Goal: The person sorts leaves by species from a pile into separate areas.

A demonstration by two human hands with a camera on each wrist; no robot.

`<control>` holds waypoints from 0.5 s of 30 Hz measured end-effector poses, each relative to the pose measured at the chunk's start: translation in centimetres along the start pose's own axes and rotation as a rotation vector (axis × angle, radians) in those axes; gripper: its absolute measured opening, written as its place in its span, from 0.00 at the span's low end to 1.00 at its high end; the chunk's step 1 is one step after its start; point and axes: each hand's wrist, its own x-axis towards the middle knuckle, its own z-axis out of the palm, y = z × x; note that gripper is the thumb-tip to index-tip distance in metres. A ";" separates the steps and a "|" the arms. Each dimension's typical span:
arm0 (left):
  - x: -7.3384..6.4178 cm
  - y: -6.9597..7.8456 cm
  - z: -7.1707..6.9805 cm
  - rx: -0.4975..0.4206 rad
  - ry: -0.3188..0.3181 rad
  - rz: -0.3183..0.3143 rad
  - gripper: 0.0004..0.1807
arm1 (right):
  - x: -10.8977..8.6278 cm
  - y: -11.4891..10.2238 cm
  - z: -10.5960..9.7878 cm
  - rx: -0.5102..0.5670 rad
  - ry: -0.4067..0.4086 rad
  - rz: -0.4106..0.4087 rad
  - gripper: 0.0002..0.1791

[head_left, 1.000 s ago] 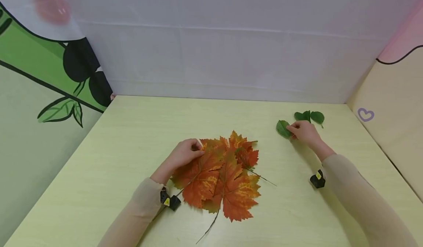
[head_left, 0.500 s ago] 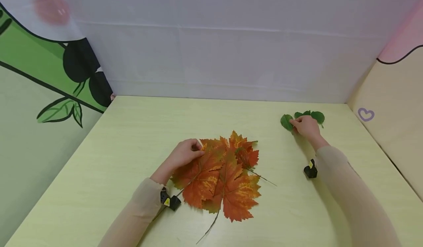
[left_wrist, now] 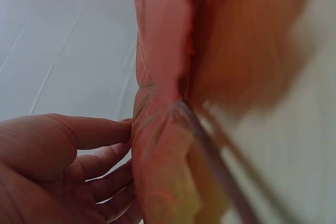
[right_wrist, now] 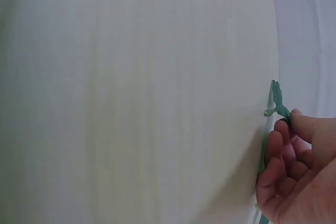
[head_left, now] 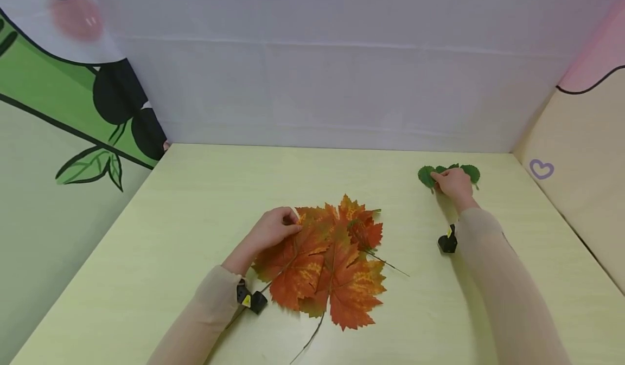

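In the head view my right hand [head_left: 454, 185] pinches a small green leaf [head_left: 426, 177] with a serrated edge, at the far right of the table. More green leaves [head_left: 471, 173] lie around and partly under that hand. The right wrist view shows the pinched leaf [right_wrist: 277, 97] between thumb and forefinger, close over the table. My left hand [head_left: 273, 228] rests at the upper left edge of a pile of orange artificial maple leaves [head_left: 298, 267]. Its fingers are loosely bent, and the thumb tip touches a maple leaf [left_wrist: 157, 129] in the left wrist view.
Thin brown stems [head_left: 314, 330] stick out from the maple leaves toward the near side and the right. A pale wood-grain table [head_left: 210, 183] meets a grey-white cloth backdrop [head_left: 332, 94] behind. Printed panels [head_left: 576, 191] stand at both sides.
My right hand has moved away and slightly right with the green leaf, bringing it beside the other green leaves. The left hand and maple leaves have stayed put.
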 end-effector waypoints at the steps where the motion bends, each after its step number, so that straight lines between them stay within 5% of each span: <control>1: 0.0 0.0 0.0 -0.001 0.000 0.002 0.05 | 0.1 0.1 0.0 -0.008 0.003 0.009 0.24; 15: -0.3 0.3 -0.2 -0.002 -0.001 -0.013 0.05 | 0.3 0.2 0.2 -0.030 0.041 0.035 0.26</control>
